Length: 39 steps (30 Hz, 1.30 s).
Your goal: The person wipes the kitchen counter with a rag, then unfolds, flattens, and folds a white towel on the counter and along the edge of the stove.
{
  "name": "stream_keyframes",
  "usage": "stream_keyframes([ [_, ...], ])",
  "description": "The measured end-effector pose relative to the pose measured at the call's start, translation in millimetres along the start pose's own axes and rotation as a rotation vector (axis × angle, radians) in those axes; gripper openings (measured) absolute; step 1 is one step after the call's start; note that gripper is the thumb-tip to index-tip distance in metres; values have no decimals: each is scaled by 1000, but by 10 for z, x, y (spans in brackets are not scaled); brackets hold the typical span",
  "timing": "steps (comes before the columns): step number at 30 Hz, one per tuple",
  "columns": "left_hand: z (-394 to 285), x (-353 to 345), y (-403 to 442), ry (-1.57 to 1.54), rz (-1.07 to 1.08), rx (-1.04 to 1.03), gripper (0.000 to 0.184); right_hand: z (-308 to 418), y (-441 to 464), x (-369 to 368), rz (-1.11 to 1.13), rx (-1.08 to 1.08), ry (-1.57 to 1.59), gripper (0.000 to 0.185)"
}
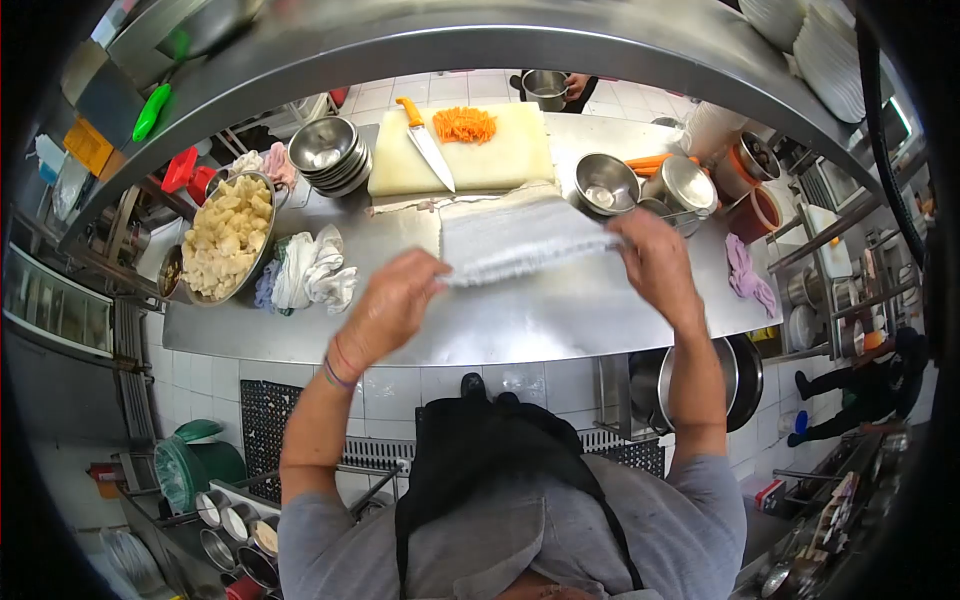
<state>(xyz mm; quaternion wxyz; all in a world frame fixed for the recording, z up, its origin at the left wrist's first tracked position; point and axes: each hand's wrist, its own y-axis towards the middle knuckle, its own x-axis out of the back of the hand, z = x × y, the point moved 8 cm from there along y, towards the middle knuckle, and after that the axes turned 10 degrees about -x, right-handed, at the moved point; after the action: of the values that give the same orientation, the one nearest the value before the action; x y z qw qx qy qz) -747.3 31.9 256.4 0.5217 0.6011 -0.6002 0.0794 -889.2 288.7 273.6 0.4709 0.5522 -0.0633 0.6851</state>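
Note:
A pale grey-white cloth (525, 235) stretches between my hands above the steel table's front part. Pinched at its left end is my left hand (395, 295). My right hand (655, 260) grips the right end, a little higher. The near edge of the cloth is blurred. Just beyond it lies a cream cutting board (520, 165), with another light cloth or cover (410, 228) showing under its front edge. On the board are a knife (432, 155) with an orange handle and a pile of shredded carrot (464, 125). A steel bowl (606, 183) stands near my right hand.
At left are a large bowl of cauliflower pieces (225, 240), crumpled white cloths (312, 270) and stacked steel bowls (328, 150). To the right stand a lidded pot (685, 183), whole carrots (648, 164) and a purple cloth (748, 275). A steel shelf (480, 45) crosses overhead. Other people are nearby.

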Motion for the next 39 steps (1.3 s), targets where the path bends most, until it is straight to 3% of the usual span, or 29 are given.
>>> stream_keyframes([
  [2, -45, -371, -283, -73, 48, 49, 15, -139, -365, -191, 63, -3, -18, 18],
  [8, 124, -1882, -1511, -253, 164, 197, 10, -899, -1864, -1383, 490, -306, 54, 20],
  [11, 182, -2003, -1661, -366, 108, 333, 10, -939, -2033, -1582, 527, -334, 165, 20],
  [13, 298, -1890, -1647, -397, 37, 457, 11, -999, -1811, -1526, 438, -324, 227, 19],
  [18, 929, -1449, -921, -42, -114, 314, 15, -1023, -760, -1536, 203, -217, 214, 21],
  [23, 2030, -1825, -798, 146, -206, 442, 17, -1642, -259, -2318, 305, -382, 131, 30],
  [26, 1715, -1937, -943, 34, -119, 365, 28, -1548, -520, -2325, 422, -364, 356, 40],
  [29, 1094, -2136, -1186, 20, -36, 300, 30, -1252, -1016, -2281, 556, -151, 71, 42],
  [34, 1107, -2222, -1179, 104, -149, 296, 28, -1201, -1050, -2222, 281, -113, 50, 29],
  [35, 1139, -2162, -1139, 84, -222, 336, 14, -1164, -962, -2203, 224, -93, 67, 26],
  [38, 1485, -2042, -922, -63, -253, 445, 8, -1441, -664, -2371, 238, -357, 303, 21],
  [39, 1610, -1957, -797, -147, -405, 377, 12, -1436, -525, -2346, 81, -391, 444, 19],
])
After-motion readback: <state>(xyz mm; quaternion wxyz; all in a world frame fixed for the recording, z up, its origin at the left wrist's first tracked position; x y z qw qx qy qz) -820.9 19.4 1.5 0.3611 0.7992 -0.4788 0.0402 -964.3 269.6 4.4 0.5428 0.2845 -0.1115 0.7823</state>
